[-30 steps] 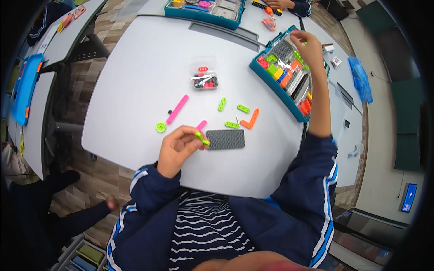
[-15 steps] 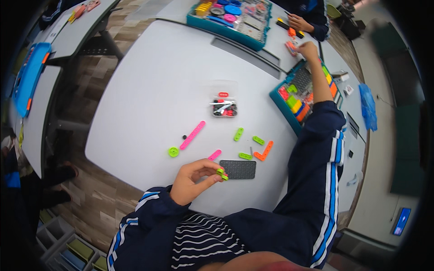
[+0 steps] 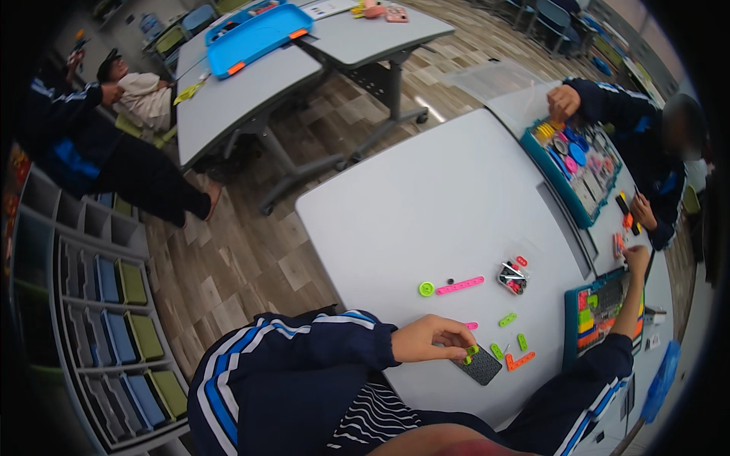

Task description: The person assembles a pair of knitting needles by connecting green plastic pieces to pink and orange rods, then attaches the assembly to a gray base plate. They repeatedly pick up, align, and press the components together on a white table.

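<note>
My left hand [image 3: 432,339] pinches a small lime-green building piece [image 3: 471,354] above the dark grey perforated plate [image 3: 482,368]. My right hand [image 3: 637,259] reaches over the teal parts case [image 3: 570,323], its fingers closed beside a small orange-red item [image 3: 618,245]; what they grip is too small to make out. On the white table [image 3: 395,220] lie a long pink strip [image 3: 461,286], a lime wheel [image 3: 426,289], an orange angled strip [image 3: 521,361] and several short lime strips [image 3: 508,320]. A second pink piece [image 3: 471,326] is partly hidden by my left hand.
A clear box of black and red parts [image 3: 513,280] stands on the table. A co-worker's hand [image 3: 563,102] is over a second teal case [image 3: 566,178] across from me. Another table with a blue tray [image 3: 255,39] and a drawer shelf [image 3: 114,334] stand to the left.
The view has swung left, so the table and both hands sit farther right in it. My left hand still holds the lime piece; the right stays beyond the case. A co-worker's hand now shows over the far case.
</note>
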